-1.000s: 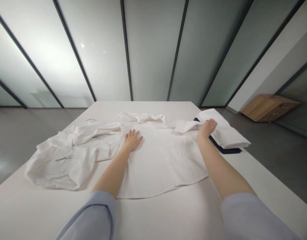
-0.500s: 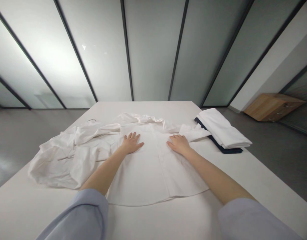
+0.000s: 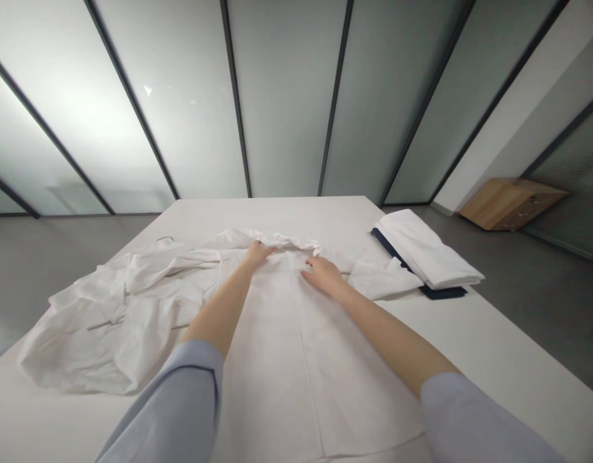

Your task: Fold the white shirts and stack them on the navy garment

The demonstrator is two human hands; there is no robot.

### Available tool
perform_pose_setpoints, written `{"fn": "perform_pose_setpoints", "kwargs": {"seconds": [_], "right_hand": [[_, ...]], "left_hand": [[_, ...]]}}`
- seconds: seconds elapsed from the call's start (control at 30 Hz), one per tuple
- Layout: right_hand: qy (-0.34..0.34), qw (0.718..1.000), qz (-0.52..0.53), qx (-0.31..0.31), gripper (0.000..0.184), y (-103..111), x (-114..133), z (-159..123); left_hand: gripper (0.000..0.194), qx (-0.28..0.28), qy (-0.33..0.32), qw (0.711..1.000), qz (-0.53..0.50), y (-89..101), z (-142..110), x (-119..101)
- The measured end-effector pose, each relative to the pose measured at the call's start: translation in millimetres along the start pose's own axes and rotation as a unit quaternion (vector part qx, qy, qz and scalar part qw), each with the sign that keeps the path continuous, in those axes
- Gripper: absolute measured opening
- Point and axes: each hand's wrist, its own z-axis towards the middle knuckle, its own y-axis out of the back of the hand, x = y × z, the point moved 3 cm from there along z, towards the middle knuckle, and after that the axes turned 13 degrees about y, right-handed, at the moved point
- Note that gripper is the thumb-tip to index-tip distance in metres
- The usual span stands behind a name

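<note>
A white long-sleeved shirt (image 3: 272, 360) lies spread over the table, its front seam running towards me. At its rumpled far end, my left hand (image 3: 259, 253) is closed on the bunched cloth, with the fingertips partly hidden in the folds. My right hand (image 3: 324, 276) rests on the shirt a little nearer and to the right. Its thumb and fingers are apart and slightly bent. The left sleeve side lies crumpled in a wide heap beside my left forearm. A shorter bit of white cloth (image 3: 386, 278) sticks out on the right.
A folded white cloth (image 3: 429, 251) lies on a dark navy folded cloth (image 3: 444, 293) at the right edge of the white table (image 3: 296, 212). Frosted glass panels (image 3: 287, 96) stand behind. A wooden cabinet (image 3: 509, 202) is on the floor at right.
Both hands have left their flat, spread pose and moved to the shirt's far end. The shirt has slid towards me, its hem now close to the lower picture edge.
</note>
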Motion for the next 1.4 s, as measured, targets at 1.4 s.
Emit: {"fn": "perform_pose_setpoints", "kwargs": {"seconds": [1.4], "right_hand": [[-0.060,0.995,-0.076,0.025,0.055,-17.7,-40.9,-5.2]], "left_hand": [[0.049,-0.114,-0.184,0.822,0.527,0.5,-54.2,18.1]]}}
